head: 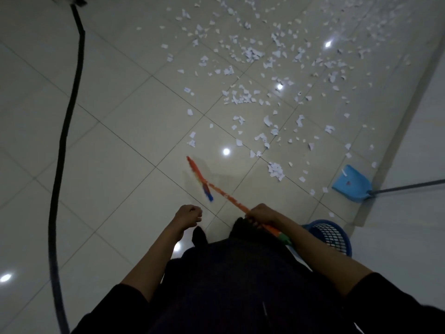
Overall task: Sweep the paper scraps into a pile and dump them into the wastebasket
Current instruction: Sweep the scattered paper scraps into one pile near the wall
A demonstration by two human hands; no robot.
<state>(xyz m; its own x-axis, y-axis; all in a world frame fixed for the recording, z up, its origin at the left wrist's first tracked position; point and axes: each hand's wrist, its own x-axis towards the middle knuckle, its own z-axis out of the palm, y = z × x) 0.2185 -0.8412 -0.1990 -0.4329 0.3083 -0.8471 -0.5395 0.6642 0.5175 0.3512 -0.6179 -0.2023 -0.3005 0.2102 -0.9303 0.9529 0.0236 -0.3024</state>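
Glossy tiled floor point(115, 131), dim light, black cable point(63, 131) running down the left. Left hand point(189, 215) hangs free, fingers curled, holding nothing. Right hand point(261, 216) wraps the broom point(204, 183) handle; broom head sits near centre, just short of the paper scraps point(252, 54) scattered centre to far right. Dustpan point(351, 186) lies near right, wastebasket point(330, 236) just behind the right forearm. Risks: one-handed strokes likely flick light scraps wider; backswing could knock the wastebasket.

Dark sleeves point(397, 307) pushed up; trousers point(240, 285) seemingly black.
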